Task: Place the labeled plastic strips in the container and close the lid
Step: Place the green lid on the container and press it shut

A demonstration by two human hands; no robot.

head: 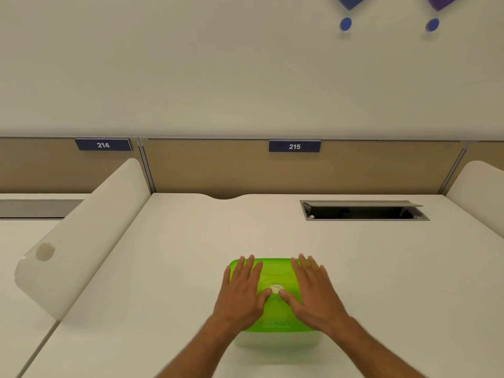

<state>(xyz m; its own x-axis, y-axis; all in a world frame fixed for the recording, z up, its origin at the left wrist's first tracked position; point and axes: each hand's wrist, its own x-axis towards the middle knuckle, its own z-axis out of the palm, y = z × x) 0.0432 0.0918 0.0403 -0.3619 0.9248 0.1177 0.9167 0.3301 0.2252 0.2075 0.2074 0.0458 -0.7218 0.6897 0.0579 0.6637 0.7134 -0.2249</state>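
A translucent container (pixel 278 339) stands on the white desk (pixel 191 255), near its front edge. A bright green lid (pixel 275 271) covers it, with a small round white sticker (pixel 276 288) at its middle. My left hand (pixel 242 290) lies flat on the lid's left half, fingers straight and spread. My right hand (pixel 313 293) lies flat on the lid's right half in the same way. Both thumbs point toward the sticker. No plastic strips show; the lid and my hands hide the container's inside.
A cable slot with a raised grey flap (pixel 364 211) sits at the desk's back right. White rounded dividers stand at the left (pixel 81 236) and the far right (pixel 480 186). The tan back panel carries labels 214 (pixel 103 145) and 215 (pixel 294 146).
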